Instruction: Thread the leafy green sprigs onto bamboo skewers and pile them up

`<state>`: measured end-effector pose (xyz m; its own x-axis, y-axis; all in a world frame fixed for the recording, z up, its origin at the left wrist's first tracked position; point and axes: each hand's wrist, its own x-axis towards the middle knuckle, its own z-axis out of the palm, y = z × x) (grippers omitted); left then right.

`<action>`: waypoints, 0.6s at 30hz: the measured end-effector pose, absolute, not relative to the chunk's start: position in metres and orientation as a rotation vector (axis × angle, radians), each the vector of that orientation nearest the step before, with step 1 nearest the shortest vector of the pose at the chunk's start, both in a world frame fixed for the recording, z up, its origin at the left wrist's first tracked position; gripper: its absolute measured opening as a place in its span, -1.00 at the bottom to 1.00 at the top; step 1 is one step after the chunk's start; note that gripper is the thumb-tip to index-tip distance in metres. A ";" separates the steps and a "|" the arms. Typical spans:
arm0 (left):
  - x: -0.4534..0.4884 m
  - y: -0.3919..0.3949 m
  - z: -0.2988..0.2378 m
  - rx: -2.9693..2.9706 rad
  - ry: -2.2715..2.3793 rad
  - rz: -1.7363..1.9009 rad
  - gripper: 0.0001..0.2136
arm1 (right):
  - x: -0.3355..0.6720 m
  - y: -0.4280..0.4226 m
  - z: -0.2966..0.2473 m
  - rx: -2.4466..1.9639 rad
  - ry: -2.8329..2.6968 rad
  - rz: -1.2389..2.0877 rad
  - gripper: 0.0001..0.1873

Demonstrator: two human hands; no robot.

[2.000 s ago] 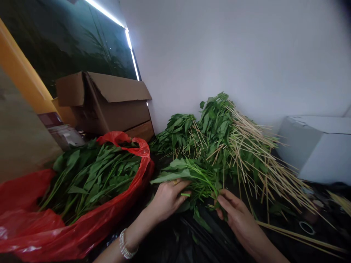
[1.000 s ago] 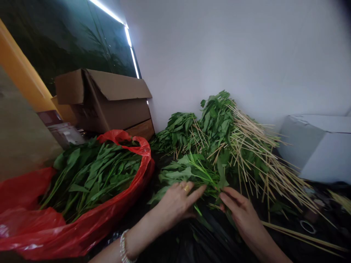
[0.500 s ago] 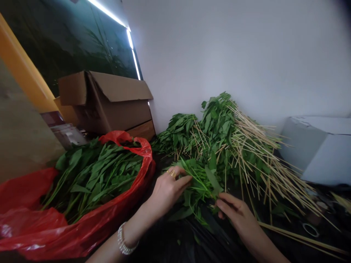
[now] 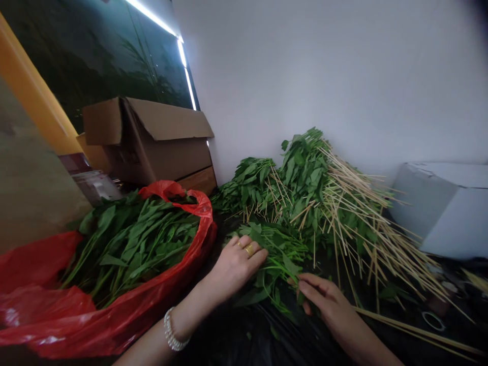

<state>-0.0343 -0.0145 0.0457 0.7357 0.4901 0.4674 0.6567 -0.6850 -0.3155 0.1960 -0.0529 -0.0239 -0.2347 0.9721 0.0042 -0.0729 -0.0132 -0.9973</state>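
Observation:
A small bunch of leafy green stems (image 4: 280, 254) lies on black plastic sheeting in front of me. My left hand (image 4: 238, 264), with gold rings and a pearl bracelet at the wrist, rests on the bunch's leafy left end, fingers curled over it. My right hand (image 4: 326, 300) pinches the stem end of the same bunch at its lower right. Behind the bunch rises a big pile of greens threaded on bamboo skewers (image 4: 335, 203).
A red plastic bag (image 4: 125, 315) full of loose greens sits at the left. Behind it stands an open cardboard box (image 4: 152, 147). A white box (image 4: 446, 208) is at the right by the wall. Loose skewers (image 4: 415, 330) and a small ring (image 4: 432, 320) lie at the lower right.
My left hand shifted from fingers stretched along the stems to lying curled on top of the leaves. The bunch has been pressed lower onto the sheeting. My right hand stayed at the stem end.

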 end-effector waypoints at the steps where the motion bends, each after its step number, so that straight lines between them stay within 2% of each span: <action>1: -0.035 -0.014 0.045 -2.452 -0.864 -0.453 -0.89 | 0.196 -0.053 -0.023 -1.037 -1.318 1.421 -0.56; 4: -0.035 -0.014 0.040 -2.415 -0.864 -0.476 -0.88 | 0.195 -0.053 -0.024 -1.052 -1.331 1.415 -0.54; 6: -0.031 -0.016 0.035 -2.421 -0.944 -0.622 -0.86 | 0.193 -0.053 -0.025 -1.057 -1.355 1.405 -0.56; 11: -0.030 -0.015 0.039 -2.499 -1.448 -1.380 -0.83 | 0.190 -0.053 -0.028 -1.010 -1.337 1.383 -0.60; 15: -0.053 -0.013 0.064 -2.082 -1.783 -2.028 -0.82 | 0.198 -0.050 -0.028 -1.068 -1.226 1.340 -0.58; 16: -0.058 -0.018 0.069 -2.146 -1.785 -2.022 -0.81 | 0.199 -0.050 -0.028 -1.060 -1.187 1.351 -0.57; 18: -0.062 -0.039 0.074 -2.731 -1.739 -1.659 -0.78 | 0.200 -0.051 -0.026 -1.018 -1.114 1.392 -0.57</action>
<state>-0.0615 -0.0385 0.0741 0.1795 0.8916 0.4158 0.4573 -0.4498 0.7671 0.1995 -0.0512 -0.0255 -0.1037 0.9945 -0.0119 -0.2069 -0.0333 -0.9778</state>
